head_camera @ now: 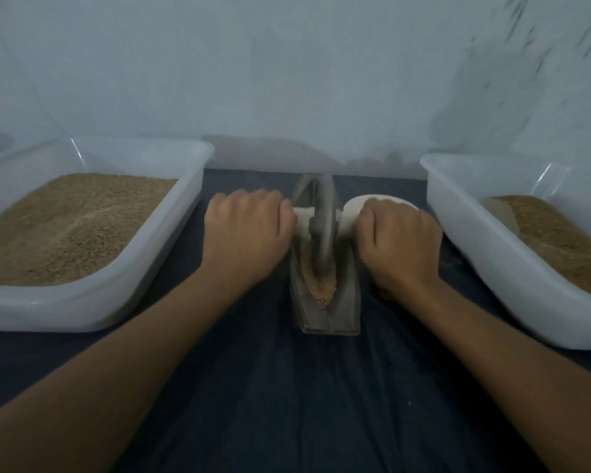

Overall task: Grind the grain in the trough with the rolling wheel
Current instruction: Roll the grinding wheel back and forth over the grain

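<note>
White tubs (93,312) hold grain; trough (342,302) too.

2 grain-filled white tubs (93,206) (512,254), dark cloth (321,387)

A single head-worn wide-angle camera looks forward and down across a tabletop covered in dark blue cloth (321,404), facing a pale blue-white wall (287,63) close behind it. Both forearms enter from the bottom corners, the left hand (249,230) and right hand (400,240) near frame centre. Two translucent white plastic tubs, left (93,305) and right (475,233), bend outward at the edges.
</note>
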`<state>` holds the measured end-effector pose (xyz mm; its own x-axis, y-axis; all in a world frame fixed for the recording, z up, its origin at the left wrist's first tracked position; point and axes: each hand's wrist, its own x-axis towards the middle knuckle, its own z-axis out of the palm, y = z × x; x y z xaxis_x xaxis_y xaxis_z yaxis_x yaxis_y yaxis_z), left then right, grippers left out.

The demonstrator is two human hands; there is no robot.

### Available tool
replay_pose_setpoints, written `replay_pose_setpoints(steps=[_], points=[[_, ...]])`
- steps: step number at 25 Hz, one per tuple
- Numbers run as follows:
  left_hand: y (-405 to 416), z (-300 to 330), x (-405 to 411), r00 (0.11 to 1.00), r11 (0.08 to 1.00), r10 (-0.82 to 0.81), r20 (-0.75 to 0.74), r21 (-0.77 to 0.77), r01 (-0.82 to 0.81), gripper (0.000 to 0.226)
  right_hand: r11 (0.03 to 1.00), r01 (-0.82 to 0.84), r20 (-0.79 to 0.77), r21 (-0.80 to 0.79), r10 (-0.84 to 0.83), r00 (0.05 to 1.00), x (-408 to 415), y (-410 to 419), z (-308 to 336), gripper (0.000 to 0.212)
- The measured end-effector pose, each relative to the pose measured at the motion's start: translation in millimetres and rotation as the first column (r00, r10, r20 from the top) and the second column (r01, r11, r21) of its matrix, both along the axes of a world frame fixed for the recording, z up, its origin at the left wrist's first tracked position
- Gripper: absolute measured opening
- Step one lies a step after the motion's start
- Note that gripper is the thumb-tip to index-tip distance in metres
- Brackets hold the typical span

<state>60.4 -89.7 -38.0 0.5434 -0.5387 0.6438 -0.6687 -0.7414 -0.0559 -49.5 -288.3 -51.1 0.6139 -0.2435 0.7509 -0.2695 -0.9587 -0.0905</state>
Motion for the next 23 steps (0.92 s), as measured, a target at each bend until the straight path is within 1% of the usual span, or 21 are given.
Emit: replay_pose_setpoints(steps=[1, 3, 4, 6, 9, 11, 13, 15, 17, 19, 21, 23], points=[[10.7, -4.1, -8.7, 0.999, 0.998, -0.050, -0.003, -0.047, 0.050, 0.038, 0.999, -0.046, 0.035, -0.018, 0.047, 0.998, -13.0, 3.1, -1.5, 0.035], [31.3, -14.1, -20.4, 0.992, 0.988, -0.128, -0.013, -0.086, 0.126, 0.039, 0.988, -0.126, 0.031, -0.092, 0.129, 0.991, -32.0, 5.9, -4.6, 0.031], [37.8, -17.1, -23.4, 0.989, 0.984, -0.145, -0.022, -0.104, 0.142, 0.043, 0.982, -0.140, 0.024, -0.127, 0.144, 0.989, -36.2, 6.8, -6.4, 0.034], [35.4, -19.2, -21.0, 0.988, 0.982, -0.148, -0.041, -0.124, 0.142, 0.051, 0.986, -0.094, 0.012, -0.136, 0.097, 0.995, -30.2, 5.1, -4.6, 0.041], [5.5, -5.8, 6.3, 0.987, 0.996, -0.071, -0.146, -0.060, 0.063, 0.059, 0.998, 0.035, -0.092, -0.045, -0.039, 0.995, 8.6, -0.1, 9.5, 0.052], [-19.8, 8.7, 37.8, 0.968, 1.000, -0.014, -0.249, 0.003, 0.015, 0.063, 0.997, 0.072, -0.164, 0.020, -0.068, 0.984, 38.9, -9.0, 20.5, 0.050], [-38.5, 17.3, 62.6, 0.942, 0.999, 0.022, -0.336, 0.034, -0.011, 0.066, 0.990, 0.128, -0.225, 0.052, -0.114, 0.968, 61.3, -16.8, 30.5, 0.049], [-43.1, 13.7, 69.7, 0.933, 0.999, 0.051, -0.357, 0.035, -0.041, 0.068, 0.986, 0.164, -0.230, 0.036, -0.151, 0.961, 69.3, -16.5, 31.2, 0.051], [-31.5, 10.3, 54.7, 0.944, 0.998, 0.033, -0.329, 0.057, -0.015, 0.071, 0.995, 0.095, -0.179, 0.028, -0.088, 0.980, 55.5, -9.4, 27.1, 0.050], [-5.3, 3.2, 24.6, 0.973, 0.997, -0.022, -0.231, 0.070, 0.039, 0.071, 1.000, -0.008, -0.110, 0.013, 0.009, 0.994, 22.3, -0.3, 18.9, 0.048], [24.3, -4.8, -6.8, 0.990, 0.994, -0.090, -0.107, 0.051, 0.096, 0.070, 0.998, -0.059, -0.076, -0.016, 0.058, 0.995, -15.5, 10.5, 11.9, 0.050], [43.5, -12.5, -28.1, 0.991, 0.992, -0.120, -0.052, 0.039, 0.122, 0.070, 0.994, -0.090, -0.051, -0.062, 0.087, 0.995, -41.4, 15.6, 7.6, 0.057]])
